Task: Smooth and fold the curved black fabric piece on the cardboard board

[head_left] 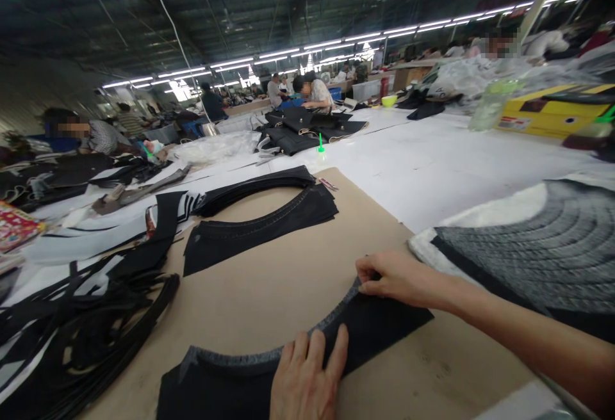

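A worker's left hand [305, 378] presses flat on a curved black denim fabric piece [288, 359] lying near on a brown cardboard sheet [269, 292], while the right hand [398, 277] pinches its far right end. A stack of similar curved dark pieces [259, 221] lies farther back, tangled black strips [81, 330] at left.

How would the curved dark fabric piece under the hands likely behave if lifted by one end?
The curved fabric piece is probably floppy: it lies thin and flat on the brown board. It is likely light. The left hand and right hand press it flat.
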Demonstrator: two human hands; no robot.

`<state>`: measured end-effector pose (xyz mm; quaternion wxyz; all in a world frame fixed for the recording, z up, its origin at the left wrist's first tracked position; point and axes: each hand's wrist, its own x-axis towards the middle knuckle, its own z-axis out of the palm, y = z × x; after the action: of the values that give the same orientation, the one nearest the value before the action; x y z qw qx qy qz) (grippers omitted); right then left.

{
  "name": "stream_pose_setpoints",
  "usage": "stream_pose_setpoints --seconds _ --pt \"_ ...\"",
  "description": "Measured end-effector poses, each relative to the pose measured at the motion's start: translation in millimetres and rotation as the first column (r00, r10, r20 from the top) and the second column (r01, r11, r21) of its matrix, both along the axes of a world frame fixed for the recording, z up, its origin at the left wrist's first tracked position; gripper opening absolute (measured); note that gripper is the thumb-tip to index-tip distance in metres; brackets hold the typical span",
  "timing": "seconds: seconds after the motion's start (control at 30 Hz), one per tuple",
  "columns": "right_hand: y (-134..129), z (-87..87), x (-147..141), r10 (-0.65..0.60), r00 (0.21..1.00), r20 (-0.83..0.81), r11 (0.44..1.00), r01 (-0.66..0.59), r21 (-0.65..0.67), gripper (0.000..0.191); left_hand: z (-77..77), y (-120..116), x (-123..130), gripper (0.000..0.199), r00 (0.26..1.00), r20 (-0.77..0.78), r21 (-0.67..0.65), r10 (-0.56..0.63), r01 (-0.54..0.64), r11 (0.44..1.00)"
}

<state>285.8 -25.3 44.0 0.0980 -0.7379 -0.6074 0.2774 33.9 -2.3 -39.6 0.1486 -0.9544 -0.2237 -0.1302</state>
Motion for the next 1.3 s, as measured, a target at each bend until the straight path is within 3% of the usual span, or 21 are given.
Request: stream_pose_setpoints --seconds 0.33,0.63,0.83,1.07,1.3 --pt "-1 7.8 12 0.152 0.957 -0.245 0.986 -0.164 -0.031 0.016 7.6 -1 2 0.053 1.0 -0.003 -0.023 -0.018 0.018 1.0" --pt "3 1.3 3 0.063 0.996 0.069 0.998 -0.064 0.013 0.007 2.7 -3 2 0.054 1.0 0.023 0.014 -0.015 0.015 1.0" --pt "4 -10.3 3 0.07 0.982 0.175 0.996 -0.078 0.04 0.009 -9.4 -5 1 0.045 0.999 0.047 0.062 0.016 -0.019 0.998" --pt "5 -18.5 4 0.045 0.979 0.199 0.995 -0.061 0.074 0.013 -14.9 -6 -2 0.047 0.996 0.083 0.103 0.023 -0.032 0.994" --pt "6 -24.0 8 0.021 0.998 0.061 0.995 -0.026 0.095 0.007 -16.6 -7 -3 0.047 0.996 0.084 0.101 0.03 -0.038 0.994"
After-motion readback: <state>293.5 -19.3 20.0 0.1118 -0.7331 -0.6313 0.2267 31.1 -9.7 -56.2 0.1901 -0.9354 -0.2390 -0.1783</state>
